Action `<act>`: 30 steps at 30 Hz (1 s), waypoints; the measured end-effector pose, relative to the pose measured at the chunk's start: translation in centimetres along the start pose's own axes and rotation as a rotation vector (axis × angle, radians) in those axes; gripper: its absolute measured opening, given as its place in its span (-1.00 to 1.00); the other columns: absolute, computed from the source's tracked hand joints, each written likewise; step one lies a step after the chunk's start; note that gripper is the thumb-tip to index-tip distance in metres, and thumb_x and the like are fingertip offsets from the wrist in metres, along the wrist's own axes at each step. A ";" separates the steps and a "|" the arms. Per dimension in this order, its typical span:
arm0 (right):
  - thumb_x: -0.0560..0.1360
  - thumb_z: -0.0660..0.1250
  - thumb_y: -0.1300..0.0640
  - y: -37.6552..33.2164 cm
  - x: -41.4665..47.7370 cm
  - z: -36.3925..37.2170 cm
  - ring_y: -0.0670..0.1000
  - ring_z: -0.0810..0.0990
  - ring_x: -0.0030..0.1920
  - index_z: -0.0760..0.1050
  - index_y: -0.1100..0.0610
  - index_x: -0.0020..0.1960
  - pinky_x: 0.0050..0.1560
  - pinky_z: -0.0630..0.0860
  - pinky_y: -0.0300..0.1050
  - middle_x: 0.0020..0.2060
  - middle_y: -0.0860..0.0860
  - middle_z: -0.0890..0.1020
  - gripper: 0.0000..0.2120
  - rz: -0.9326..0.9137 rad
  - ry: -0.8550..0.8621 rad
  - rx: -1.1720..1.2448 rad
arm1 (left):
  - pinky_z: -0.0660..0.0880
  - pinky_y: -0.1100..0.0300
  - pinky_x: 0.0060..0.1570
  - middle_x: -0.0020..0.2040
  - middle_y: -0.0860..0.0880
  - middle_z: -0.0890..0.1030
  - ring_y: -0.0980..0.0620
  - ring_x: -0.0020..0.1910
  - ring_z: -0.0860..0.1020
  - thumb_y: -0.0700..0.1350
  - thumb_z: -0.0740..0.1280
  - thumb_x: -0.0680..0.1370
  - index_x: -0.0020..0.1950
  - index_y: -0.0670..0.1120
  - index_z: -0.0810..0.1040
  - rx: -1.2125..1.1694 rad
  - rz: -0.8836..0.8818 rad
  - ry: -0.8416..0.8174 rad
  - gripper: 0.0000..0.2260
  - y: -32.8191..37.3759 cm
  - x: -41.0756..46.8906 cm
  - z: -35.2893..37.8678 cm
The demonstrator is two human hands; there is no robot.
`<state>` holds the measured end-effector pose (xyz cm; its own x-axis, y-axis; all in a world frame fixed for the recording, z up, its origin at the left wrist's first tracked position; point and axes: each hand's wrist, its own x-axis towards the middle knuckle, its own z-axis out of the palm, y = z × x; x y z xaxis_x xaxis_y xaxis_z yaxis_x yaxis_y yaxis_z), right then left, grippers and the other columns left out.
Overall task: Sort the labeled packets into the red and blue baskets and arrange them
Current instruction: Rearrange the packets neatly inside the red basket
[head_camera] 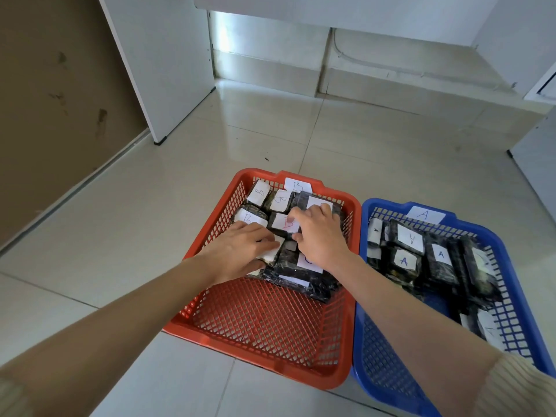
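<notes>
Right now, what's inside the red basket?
Dark packets labelled B fill the red basket's far half; its near half is bare mesh. The left hand and right hand cover some labels.

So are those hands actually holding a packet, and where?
Nothing is lifted. The left hand lies flat on one packet in the red basket; the right hand curls at the edge of a B packet, grip unclear.

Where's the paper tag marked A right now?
Head view, right side: the white paper tag marked A sits on the far rim of the blue plastic basket.
</notes>
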<state>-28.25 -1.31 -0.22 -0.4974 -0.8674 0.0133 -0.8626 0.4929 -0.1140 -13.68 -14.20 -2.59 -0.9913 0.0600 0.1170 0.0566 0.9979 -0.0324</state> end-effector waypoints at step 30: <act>0.51 0.27 0.06 1.1 0.1 -0.8 0.08 0.41 0.20 0.38 0.07 0.28 0.18 0.20 0.06 0.11 0.01 0.59 -0.65 -0.039 -0.023 0.042 | -0.22 0.11 0.42 0.56 -0.03 -0.11 0.03 0.52 -0.14 0.47 -0.16 0.43 0.54 -0.11 -0.09 0.001 -0.329 -0.146 -0.12 -0.7 -1.6 0.7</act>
<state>-29.30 -0.83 0.42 -0.4606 -0.8876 -0.0043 -0.8766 0.4556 -0.1551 -12.19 -15.04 -3.46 -0.9630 -0.2687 -0.0216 -0.2684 0.9632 -0.0174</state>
